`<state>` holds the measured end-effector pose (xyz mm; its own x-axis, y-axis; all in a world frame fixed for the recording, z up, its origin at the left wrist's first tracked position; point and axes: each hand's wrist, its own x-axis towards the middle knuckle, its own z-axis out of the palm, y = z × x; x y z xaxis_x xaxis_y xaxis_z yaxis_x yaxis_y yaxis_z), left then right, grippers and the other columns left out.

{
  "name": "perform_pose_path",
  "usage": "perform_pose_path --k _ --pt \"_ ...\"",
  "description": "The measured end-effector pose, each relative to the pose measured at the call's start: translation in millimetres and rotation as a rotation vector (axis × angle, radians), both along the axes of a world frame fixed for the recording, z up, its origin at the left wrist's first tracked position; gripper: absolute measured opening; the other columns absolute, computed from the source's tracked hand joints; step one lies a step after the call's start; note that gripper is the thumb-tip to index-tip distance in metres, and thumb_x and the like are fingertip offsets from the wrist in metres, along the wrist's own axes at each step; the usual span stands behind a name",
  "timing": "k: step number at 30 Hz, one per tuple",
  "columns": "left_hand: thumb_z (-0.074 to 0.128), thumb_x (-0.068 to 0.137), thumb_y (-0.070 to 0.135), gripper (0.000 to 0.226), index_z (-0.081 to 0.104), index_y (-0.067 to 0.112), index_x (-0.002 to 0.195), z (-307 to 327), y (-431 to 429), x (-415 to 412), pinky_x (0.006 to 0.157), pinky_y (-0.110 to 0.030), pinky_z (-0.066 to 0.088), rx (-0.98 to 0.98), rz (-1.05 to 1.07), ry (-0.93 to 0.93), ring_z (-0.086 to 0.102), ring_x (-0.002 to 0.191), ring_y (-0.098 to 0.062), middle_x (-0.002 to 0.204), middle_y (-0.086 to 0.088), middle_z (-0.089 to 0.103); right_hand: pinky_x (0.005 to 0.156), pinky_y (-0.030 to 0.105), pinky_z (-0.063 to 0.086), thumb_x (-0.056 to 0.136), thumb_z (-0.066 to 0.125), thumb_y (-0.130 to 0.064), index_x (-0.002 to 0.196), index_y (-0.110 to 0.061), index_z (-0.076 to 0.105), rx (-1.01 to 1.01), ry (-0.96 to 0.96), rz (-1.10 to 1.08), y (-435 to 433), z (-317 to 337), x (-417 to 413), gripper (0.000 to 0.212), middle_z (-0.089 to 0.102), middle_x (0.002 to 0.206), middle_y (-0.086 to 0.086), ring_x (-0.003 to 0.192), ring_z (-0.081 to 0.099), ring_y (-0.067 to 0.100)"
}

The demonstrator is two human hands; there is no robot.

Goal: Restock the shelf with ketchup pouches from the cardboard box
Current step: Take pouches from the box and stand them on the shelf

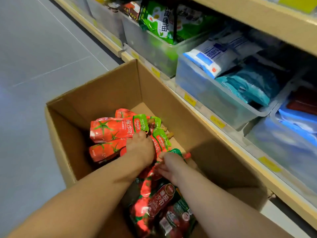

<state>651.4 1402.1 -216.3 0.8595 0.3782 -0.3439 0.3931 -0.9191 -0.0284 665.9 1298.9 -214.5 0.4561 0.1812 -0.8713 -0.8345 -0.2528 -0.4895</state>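
Both hands reach down into the cardboard box (106,93). The left hand (140,148) presses, fingers curled, on a pile of red ketchup pouches (113,129) inside. The right hand (169,167) pinches one pouch's green top (176,152). The shelf (228,129) stands just beside the box.

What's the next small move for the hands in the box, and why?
Probably close the grip and lift. Both the left hand and right hand already rest on the ketchup pouches deep in the cardboard box, none raised yet, and the shelf stands alongside.
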Motion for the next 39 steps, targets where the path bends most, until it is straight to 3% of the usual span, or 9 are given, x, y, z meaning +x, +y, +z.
perform_pose_path --k 8,12,15,17,25,31,34,37,39 --pt "0.052 0.088 0.025 0.032 0.059 0.016 0.117 -3 6 19 0.096 -0.042 0.040 -0.103 0.161 -0.050 0.046 0.121 -0.033 0.125 -0.011 0.048 0.053 0.023 0.046 0.091 0.039 -0.008 0.090 -0.013 0.050 0.036 0.058 -0.052 -2 -14 2 0.012 0.050 0.083 0.006 0.068 0.053 0.016" --pt "0.049 0.087 0.020 0.028 0.067 0.012 0.108 1 13 17 0.089 -0.042 0.046 -0.185 0.214 -0.110 0.054 0.111 -0.037 0.118 -0.016 0.055 0.048 0.021 0.041 0.095 0.032 -0.010 0.075 -0.017 0.045 0.061 0.118 -0.067 -2 -20 4 0.026 0.052 0.076 0.003 0.061 0.052 0.011" --pt "0.048 0.087 0.015 0.023 0.068 0.007 0.095 7 12 8 0.083 -0.037 0.047 -0.308 0.225 -0.233 0.057 0.103 -0.036 0.109 -0.018 0.061 0.064 0.021 0.040 0.097 0.032 -0.008 0.111 -0.006 0.055 0.128 0.149 -0.017 -3 -17 4 0.027 0.054 0.133 0.015 0.110 0.057 0.019" --pt "0.049 0.089 0.015 0.018 0.064 0.005 0.089 17 11 1 0.073 -0.033 0.043 -0.409 0.232 -0.322 0.060 0.096 -0.035 0.101 -0.018 0.066 0.079 0.025 0.045 0.097 0.039 -0.011 0.130 -0.003 0.046 0.175 0.124 -0.105 -3 -12 3 0.035 0.048 0.140 0.014 0.127 0.049 0.024" --pt "0.055 0.089 0.019 0.013 0.058 0.010 0.080 75 11 -33 0.063 -0.025 0.029 -0.551 0.345 -0.686 0.058 0.083 -0.027 0.077 -0.003 0.058 0.062 0.023 0.040 0.097 0.039 -0.031 0.093 -0.021 0.053 0.132 -0.303 0.150 -6 34 -7 0.017 0.051 0.079 -0.004 0.068 0.046 0.009" --pt "0.062 0.084 0.029 0.020 0.056 0.028 0.064 155 -5 -18 0.064 -0.027 0.043 -0.667 0.314 -0.880 0.056 0.069 -0.012 0.077 0.006 0.065 0.062 0.031 0.040 0.096 0.042 -0.027 0.073 -0.023 0.050 0.056 -0.903 0.250 -45 108 15 0.025 0.049 0.064 -0.003 0.064 0.049 0.018" --pt "0.062 0.080 0.032 0.015 0.063 0.031 0.066 199 -28 4 0.056 -0.029 0.041 -0.820 0.254 -0.921 0.052 0.056 -0.013 0.066 0.007 0.062 0.064 0.034 0.042 0.096 0.042 -0.022 0.066 -0.024 0.044 0.027 -1.056 0.171 -73 156 31 0.030 0.047 0.059 -0.002 0.064 0.050 0.021" --pt "0.062 0.081 0.029 0.009 0.066 0.023 0.076 235 -55 29 0.072 -0.043 0.049 -0.917 0.189 -0.972 0.060 0.072 -0.026 0.082 -0.009 0.068 0.062 0.036 0.045 0.095 0.042 -0.020 0.066 -0.025 0.043 0.007 -1.165 0.063 -104 198 43 0.030 0.048 0.059 -0.001 0.057 0.050 0.021" --pt "0.062 0.081 0.029 0.008 0.066 0.024 0.075 260 -76 44 0.066 -0.037 0.048 -0.924 0.114 -0.992 0.057 0.062 -0.013 0.073 -0.003 0.067 0.056 0.034 0.045 0.096 0.042 -0.021 0.067 -0.025 0.043 -0.030 -1.234 0.012 -129 222 51 0.029 0.049 0.058 0.000 0.049 0.049 0.018"
